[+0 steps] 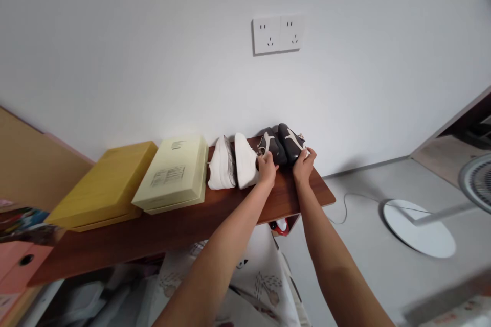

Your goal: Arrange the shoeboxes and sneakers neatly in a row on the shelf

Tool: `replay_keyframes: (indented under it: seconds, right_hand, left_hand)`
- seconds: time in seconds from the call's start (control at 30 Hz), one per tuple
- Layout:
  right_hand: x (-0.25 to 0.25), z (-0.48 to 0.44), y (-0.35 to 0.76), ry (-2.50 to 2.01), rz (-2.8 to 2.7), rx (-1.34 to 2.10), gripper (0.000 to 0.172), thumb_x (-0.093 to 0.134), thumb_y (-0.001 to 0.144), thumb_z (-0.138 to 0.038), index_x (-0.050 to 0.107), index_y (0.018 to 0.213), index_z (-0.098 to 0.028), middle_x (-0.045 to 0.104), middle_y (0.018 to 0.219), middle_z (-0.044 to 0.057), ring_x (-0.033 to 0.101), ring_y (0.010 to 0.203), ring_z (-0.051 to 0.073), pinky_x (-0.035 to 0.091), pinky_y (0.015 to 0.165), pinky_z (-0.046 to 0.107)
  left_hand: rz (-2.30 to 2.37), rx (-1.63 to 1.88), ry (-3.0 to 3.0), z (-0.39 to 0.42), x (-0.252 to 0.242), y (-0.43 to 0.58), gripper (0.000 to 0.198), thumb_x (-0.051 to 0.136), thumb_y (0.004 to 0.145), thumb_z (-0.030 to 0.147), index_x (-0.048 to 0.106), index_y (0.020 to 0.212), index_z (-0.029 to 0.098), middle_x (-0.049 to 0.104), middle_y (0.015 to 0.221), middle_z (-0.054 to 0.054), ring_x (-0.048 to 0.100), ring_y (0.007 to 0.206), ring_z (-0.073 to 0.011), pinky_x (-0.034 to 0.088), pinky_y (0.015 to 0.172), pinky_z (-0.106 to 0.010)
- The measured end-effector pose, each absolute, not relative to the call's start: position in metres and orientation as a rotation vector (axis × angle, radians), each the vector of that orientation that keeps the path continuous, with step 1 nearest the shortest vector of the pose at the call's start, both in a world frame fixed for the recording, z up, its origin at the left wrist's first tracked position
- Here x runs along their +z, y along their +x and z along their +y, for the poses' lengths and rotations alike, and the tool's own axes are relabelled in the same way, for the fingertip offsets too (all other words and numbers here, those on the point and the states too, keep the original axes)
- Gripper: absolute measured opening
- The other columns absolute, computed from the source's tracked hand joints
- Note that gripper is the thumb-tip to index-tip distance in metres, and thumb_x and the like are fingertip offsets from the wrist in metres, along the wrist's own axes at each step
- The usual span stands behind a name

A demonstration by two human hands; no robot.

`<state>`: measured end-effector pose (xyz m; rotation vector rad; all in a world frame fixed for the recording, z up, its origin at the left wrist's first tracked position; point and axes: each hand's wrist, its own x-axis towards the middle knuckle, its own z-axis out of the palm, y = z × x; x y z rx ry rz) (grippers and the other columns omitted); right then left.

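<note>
Just right of the frame's centre, a pair of dark shoes stands against the white wall at the right end of a brown shelf [192, 227]. The left hand [267, 168] has its fingers curled around the heel of the inner dark shoe [270, 145], and the right hand [304, 163] grips the heel of the outer dark shoe [291, 141]. Two white shoes [233, 162] sit just left of them, then a pale box [172, 173] and a yellow box [105, 186]. A wall socket [278, 33] is above.
</note>
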<state>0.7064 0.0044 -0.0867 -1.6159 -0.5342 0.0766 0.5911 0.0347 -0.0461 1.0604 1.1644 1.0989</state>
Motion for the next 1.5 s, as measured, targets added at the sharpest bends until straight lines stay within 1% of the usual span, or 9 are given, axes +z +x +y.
replay_keyframes:
  seconds: [0.17, 0.33, 0.47, 0.6, 0.8, 1.07, 1.27, 1.4, 1.5]
  right_hand:
    - [-0.078, 0.0, 0.702, -1.635, -0.602, 0.005, 0.053, 0.028, 0.097, -0.05, 0.051, 0.128, -0.014, 0.057, 0.127, 0.02, 0.05, 0.123, 0.028, 0.038, 0.104, 0.045]
    - [-0.072, -0.004, 0.698, -1.683, -0.599, -0.007, 0.052, 0.03, 0.097, -0.049, 0.056, 0.126, -0.014, 0.058, 0.122, 0.02, 0.051, 0.12, 0.029, 0.039, 0.104, 0.047]
    - [-0.073, -0.003, 0.698, -1.724, -0.507, -0.068, 0.049, 0.036, 0.095, -0.048, 0.058, 0.124, -0.015, 0.052, 0.126, 0.021, 0.054, 0.115, 0.03, 0.041, 0.102, 0.047]
    - [-0.081, -0.004, 0.706, -1.686, -0.544, -0.147, 0.043, 0.039, 0.094, -0.045, 0.057, 0.118, -0.015, 0.053, 0.12, 0.02, 0.047, 0.123, 0.031, 0.037, 0.106, 0.05]
    - [-0.094, -0.004, 0.717, -1.683, -0.499, -0.267, 0.037, 0.033, 0.096, -0.041, 0.054, 0.112, -0.016, 0.053, 0.118, 0.022, 0.049, 0.118, 0.033, 0.035, 0.108, 0.053]
    - [-0.075, -0.033, 0.673, -1.632, -0.564, -0.41, 0.025, 0.04, 0.093, -0.036, 0.054, 0.109, -0.022, 0.054, 0.119, 0.017, 0.054, 0.117, 0.031, 0.042, 0.103, 0.055]
    - [-0.061, -0.078, 0.515, -1.47, -0.874, 0.224, 0.04, 0.048, 0.09, -0.052, 0.052, 0.116, -0.021, 0.061, 0.103, 0.009, 0.061, 0.076, 0.019, 0.054, 0.076, 0.041]
    - [-0.049, -0.082, 0.411, -1.234, -1.336, 0.927, 0.035, 0.056, 0.087, -0.054, 0.062, 0.102, -0.022, 0.065, 0.089, 0.005, 0.06, 0.074, 0.018, 0.053, 0.075, 0.035]
    - [-0.035, -0.066, 0.349, -1.08, -1.503, 1.145, 0.032, 0.058, 0.086, -0.05, 0.064, 0.101, -0.022, 0.066, 0.089, 0.003, 0.061, 0.082, 0.018, 0.052, 0.083, 0.035]
  left_hand:
    - [1.438, 1.148, 1.292, 0.013, -0.05, 0.602, 0.043, 0.043, 0.094, 0.021, 0.038, 0.136, 0.014, 0.044, 0.144, -0.022, 0.039, 0.14, -0.0258, 0.032, 0.116, -0.043]
    - [1.175, 1.164, 1.803, -0.043, -0.058, 0.578, 0.066, 0.051, 0.089, 0.021, 0.026, 0.149, 0.011, 0.022, 0.159, -0.025, 0.016, 0.151, -0.0315, 0.022, 0.12, -0.053]
    - [0.807, 1.148, 2.137, -0.077, -0.069, 0.5, 0.053, 0.046, 0.094, 0.024, 0.037, 0.147, 0.02, 0.041, 0.151, -0.019, 0.04, 0.141, -0.026, 0.041, 0.111, -0.049]
    - [0.936, 1.178, 2.194, -0.071, -0.071, 0.391, 0.033, 0.046, 0.093, 0.023, 0.061, 0.123, 0.026, 0.065, 0.121, -0.013, 0.064, 0.111, -0.0222, 0.051, 0.101, -0.043]
    - [1.44, 1.338, 1.944, -0.05, -0.053, 0.254, 0.021, 0.058, 0.087, 0.035, 0.067, 0.103, 0.025, 0.068, 0.095, -0.009, 0.067, 0.093, -0.0234, 0.052, 0.097, -0.042]
    - [1.671, 1.56, 1.551, -0.037, -0.046, 0.166, 0.028, 0.057, 0.087, 0.037, 0.058, 0.108, 0.02, 0.065, 0.109, -0.01, 0.067, 0.077, -0.0164, 0.056, 0.077, -0.033]
    - [1.667, 1.713, 1.015, -0.01, -0.056, 0.115, 0.028, 0.055, 0.086, 0.03, 0.052, 0.112, 0.02, 0.063, 0.113, -0.008, 0.067, 0.08, -0.0115, 0.052, 0.063, -0.021]
    - [1.795, 1.744, 1.025, 0.001, -0.063, 0.081, 0.03, 0.054, 0.087, 0.027, 0.049, 0.116, 0.02, 0.061, 0.118, -0.01, 0.066, 0.094, -0.0143, 0.054, 0.07, -0.023]
    - [1.941, 1.751, 0.953, 0.013, -0.065, 0.055, 0.039, 0.055, 0.086, 0.022, 0.046, 0.124, 0.019, 0.058, 0.124, -0.013, 0.062, 0.108, -0.0165, 0.052, 0.087, -0.028]
